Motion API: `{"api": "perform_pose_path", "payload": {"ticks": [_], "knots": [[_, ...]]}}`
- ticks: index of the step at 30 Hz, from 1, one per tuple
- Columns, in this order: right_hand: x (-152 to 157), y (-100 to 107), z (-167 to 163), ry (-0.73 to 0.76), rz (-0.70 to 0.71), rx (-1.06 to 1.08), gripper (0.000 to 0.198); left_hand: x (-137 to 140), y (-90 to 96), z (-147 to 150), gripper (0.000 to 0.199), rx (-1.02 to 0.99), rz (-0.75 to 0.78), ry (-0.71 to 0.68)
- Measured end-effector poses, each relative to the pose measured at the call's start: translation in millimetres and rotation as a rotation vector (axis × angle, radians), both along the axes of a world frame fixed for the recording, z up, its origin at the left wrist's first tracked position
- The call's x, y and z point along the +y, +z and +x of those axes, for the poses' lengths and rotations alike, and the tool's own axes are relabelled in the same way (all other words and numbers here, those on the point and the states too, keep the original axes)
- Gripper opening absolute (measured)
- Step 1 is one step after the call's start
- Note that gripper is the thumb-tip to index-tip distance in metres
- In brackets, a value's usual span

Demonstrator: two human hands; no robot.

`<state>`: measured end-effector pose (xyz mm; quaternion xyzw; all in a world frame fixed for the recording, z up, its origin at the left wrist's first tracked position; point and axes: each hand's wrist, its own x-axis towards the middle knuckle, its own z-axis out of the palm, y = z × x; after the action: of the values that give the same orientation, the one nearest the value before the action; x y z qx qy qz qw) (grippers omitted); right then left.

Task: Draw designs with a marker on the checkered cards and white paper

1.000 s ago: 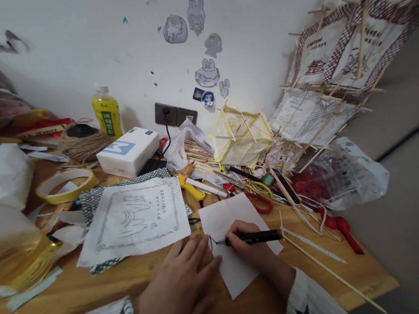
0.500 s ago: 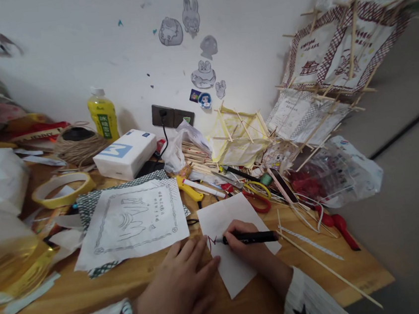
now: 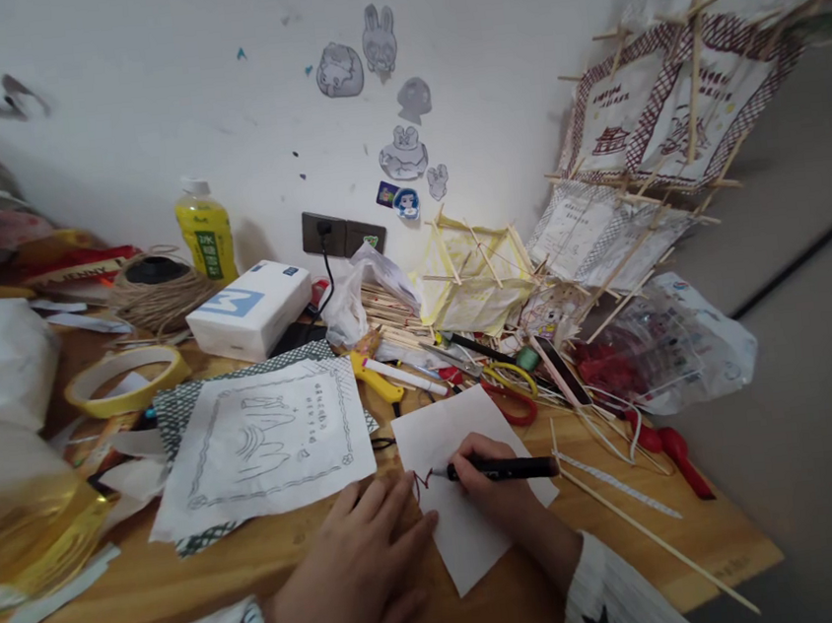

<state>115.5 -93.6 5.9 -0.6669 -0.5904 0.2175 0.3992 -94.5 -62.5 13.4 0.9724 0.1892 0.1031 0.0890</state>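
Note:
A black marker pen [image 3: 511, 468] is pinched in my right hand [image 3: 491, 497], its tip on a white sheet of paper [image 3: 478, 553]. Short dark red lines [image 3: 424, 479] show near the sheet's left edge. My left hand [image 3: 360, 565] lies flat, fingers stretched, with its fingertips against that left edge. To the left, a sheet with a line drawing [image 3: 267, 446] and a wavy border rests on green-and-white patterned paper [image 3: 209, 538]. A yellow glue gun [image 3: 377, 383] lies just beyond the white sheet.
Scissors [image 3: 512, 391], a phone [image 3: 561, 371] and bundled wooden sticks [image 3: 393, 311] crowd the back. Paper-and-stick frames [image 3: 698, 103] stand at right. A tape roll [image 3: 126, 382], twine [image 3: 157, 289], white box [image 3: 248, 309] and yellow bottle [image 3: 205, 233] are at left. One thin stick [image 3: 652, 515] lies near the right edge.
The marker tip has shifted slightly right and up, and the dark red line on the paper has grown longer. My left hand stays in place.

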Motion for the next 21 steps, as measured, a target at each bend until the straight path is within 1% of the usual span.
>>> {"api": "perform_pose_path", "payload": {"ticks": [2, 5, 7, 10, 14, 17, 21], "knots": [[0.2, -0.3, -0.3, 0.028, 0.010, 0.005, 0.017, -0.1, -1.6, 0.0, 0.053, -0.010, -0.003, -0.001], [-0.7, 1.3, -0.7, -0.043, 0.019, 0.038, 0.019, -0.2, -3.9, -0.2, 0.055, -0.027, -0.013, 0.006], [-2.9, 3.0, 0.0, -0.072, 0.000, 0.146, 0.016, 0.0, -3.7, -0.3, 0.058, -0.001, -0.022, 0.011], [-7.7, 3.9, 3.0, -0.060, -0.026, 0.289, 0.012, 0.7, -0.8, -0.3, 0.060, 0.048, -0.042, 0.010], [-11.7, 1.6, 7.9, -0.067, -0.024, 0.239, 0.016, 1.2, 0.9, -0.3, 0.058, 0.048, -0.053, 0.013], [-11.7, 0.6, 8.8, -0.057, -0.057, 0.282, 0.017, 1.2, -0.2, -0.6, 0.056, 0.050, -0.042, 0.021], [-11.6, 0.1, 7.7, -0.027, -0.045, 0.252, 0.013, 0.9, 0.5, -0.9, 0.054, 0.022, -0.029, 0.004]]}}
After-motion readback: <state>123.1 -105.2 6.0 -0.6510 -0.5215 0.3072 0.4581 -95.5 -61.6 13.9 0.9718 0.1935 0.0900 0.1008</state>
